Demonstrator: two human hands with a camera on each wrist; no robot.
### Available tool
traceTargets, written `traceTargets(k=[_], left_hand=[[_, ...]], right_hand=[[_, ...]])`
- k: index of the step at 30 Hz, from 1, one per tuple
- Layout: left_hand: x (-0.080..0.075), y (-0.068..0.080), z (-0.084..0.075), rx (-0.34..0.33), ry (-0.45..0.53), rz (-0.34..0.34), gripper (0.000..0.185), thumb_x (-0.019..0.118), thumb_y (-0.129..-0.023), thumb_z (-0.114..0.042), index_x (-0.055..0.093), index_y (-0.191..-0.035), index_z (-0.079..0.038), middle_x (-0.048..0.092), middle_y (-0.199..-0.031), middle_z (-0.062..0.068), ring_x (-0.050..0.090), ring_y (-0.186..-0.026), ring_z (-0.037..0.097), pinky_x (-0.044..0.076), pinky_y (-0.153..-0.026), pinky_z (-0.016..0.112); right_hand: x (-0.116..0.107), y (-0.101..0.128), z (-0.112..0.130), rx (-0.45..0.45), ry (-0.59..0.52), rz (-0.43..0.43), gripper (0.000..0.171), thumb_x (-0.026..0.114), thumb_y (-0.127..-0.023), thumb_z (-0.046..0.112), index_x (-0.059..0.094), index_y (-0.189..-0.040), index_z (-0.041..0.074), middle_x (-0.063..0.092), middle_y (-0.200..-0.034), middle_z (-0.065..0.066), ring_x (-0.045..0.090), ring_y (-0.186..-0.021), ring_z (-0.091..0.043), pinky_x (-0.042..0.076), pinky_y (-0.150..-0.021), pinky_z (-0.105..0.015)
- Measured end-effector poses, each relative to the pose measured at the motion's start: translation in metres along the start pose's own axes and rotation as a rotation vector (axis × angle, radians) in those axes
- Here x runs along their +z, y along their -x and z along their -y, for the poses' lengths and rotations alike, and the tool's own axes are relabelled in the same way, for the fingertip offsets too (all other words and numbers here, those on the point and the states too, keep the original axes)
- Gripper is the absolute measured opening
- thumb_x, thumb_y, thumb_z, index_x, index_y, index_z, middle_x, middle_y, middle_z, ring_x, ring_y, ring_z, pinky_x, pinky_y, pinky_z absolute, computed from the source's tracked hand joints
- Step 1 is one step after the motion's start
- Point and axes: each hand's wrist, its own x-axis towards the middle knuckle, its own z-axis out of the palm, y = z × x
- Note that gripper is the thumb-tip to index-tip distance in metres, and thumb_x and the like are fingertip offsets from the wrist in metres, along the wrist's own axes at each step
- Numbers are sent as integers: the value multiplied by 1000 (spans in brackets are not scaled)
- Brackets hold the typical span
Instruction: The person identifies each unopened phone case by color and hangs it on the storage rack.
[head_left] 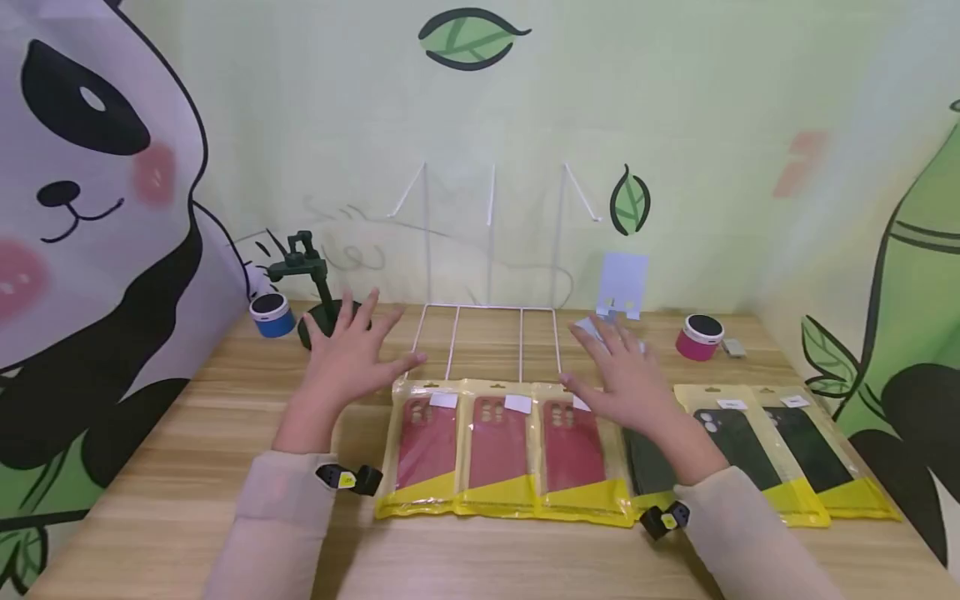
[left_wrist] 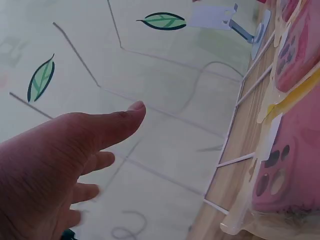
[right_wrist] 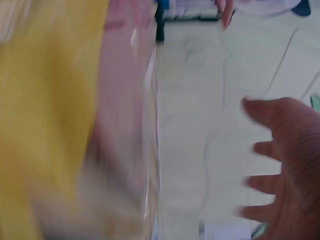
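Both hands hover with fingers spread and hold nothing. The left hand (head_left: 348, 354) is in front of a dark green stand (head_left: 318, 283) and left of the packaged phone cases. My right hand (head_left: 622, 375) is above the packages, partly hiding a black phone case (head_left: 648, 458). Three red phone cases (head_left: 498, 446) lie side by side in clear pouches with yellow lower ends. Farther right, two more packaged black cases (head_left: 738, 442) lie at a slant. White labels (head_left: 517, 403) are stuck near the pouch tops. The right wrist view is blurred.
A white wire rack (head_left: 491, 307) stands behind the packages against the wall. A blue round speaker (head_left: 272, 315) is at the back left; a pink one (head_left: 699, 337) is at the back right. A light blue phone holder (head_left: 622, 283) stands behind my right hand.
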Motion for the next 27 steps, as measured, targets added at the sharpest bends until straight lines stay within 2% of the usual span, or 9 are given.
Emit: traceTargets(k=[3, 6, 9, 12, 17, 22, 24, 27], left_hand=[[17, -5, 20, -3, 231, 79, 73, 49, -98, -62, 43, -153, -14, 40, -157, 17, 30, -146, 42, 17, -114, 70], [49, -10, 49, 9, 428, 108, 50, 51, -105, -34, 53, -144, -3, 55, -143, 20, 48, -134, 40, 37, -110, 59], [82, -12, 71, 39, 499, 73, 38, 53, -104, -18, 60, -139, -3, 59, -140, 17, 50, -133, 36, 38, -111, 54], [101, -9, 80, 55, 501, 31, 37, 57, -102, -16, 63, -138, -8, 57, -144, 11, 47, -138, 33, 35, -114, 53], [106, -6, 75, 44, 518, 2, 38, 62, -99, -22, 65, -137, -13, 57, -145, 5, 43, -142, 31, 31, -116, 53], [104, -11, 68, 37, 524, -2, 39, 63, -100, -28, 65, -137, -16, 57, -145, 3, 43, -142, 29, 31, -117, 52], [103, -12, 69, 35, 525, -1, 39, 63, -100, -30, 65, -137, -17, 57, -145, 3, 43, -142, 29, 31, -117, 51], [105, -13, 69, 23, 540, 6, 39, 64, -99, -33, 66, -136, -19, 56, -146, 3, 43, -142, 28, 30, -117, 51]], right_hand=[[9, -11, 34, -59, -193, 110, 63, 63, -97, 44, 49, -148, 10, 48, -150, -16, 42, -139, -39, 38, -110, -60], [22, -32, 73, -102, -324, 219, 49, 65, -98, 32, 58, -139, 5, 61, -137, -14, 55, -129, -33, 46, -105, -51], [39, -56, 105, -145, -370, 286, 39, 65, -98, 21, 63, -132, 2, 66, -128, -14, 60, -121, -32, 49, -102, -48], [57, -76, 126, -151, -365, 335, 36, 65, -98, 15, 64, -130, 0, 67, -125, -16, 62, -116, -32, 50, -100, -47], [82, -94, 139, -84, -305, 372, 37, 69, -95, 18, 65, -127, -1, 69, -118, -16, 64, -109, -30, 52, -96, -46], [98, -99, 131, -35, -249, 355, 27, 73, -92, 23, 69, -111, 4, 68, -102, -10, 61, -93, -25, 52, -87, -43], [101, -100, 129, -24, -252, 355, 26, 73, -92, 25, 68, -110, 6, 66, -103, -9, 59, -95, -26, 51, -89, -44], [102, -99, 126, -25, -258, 358, 31, 72, -93, 28, 66, -116, 9, 64, -113, -12, 57, -108, -31, 46, -98, -48]])
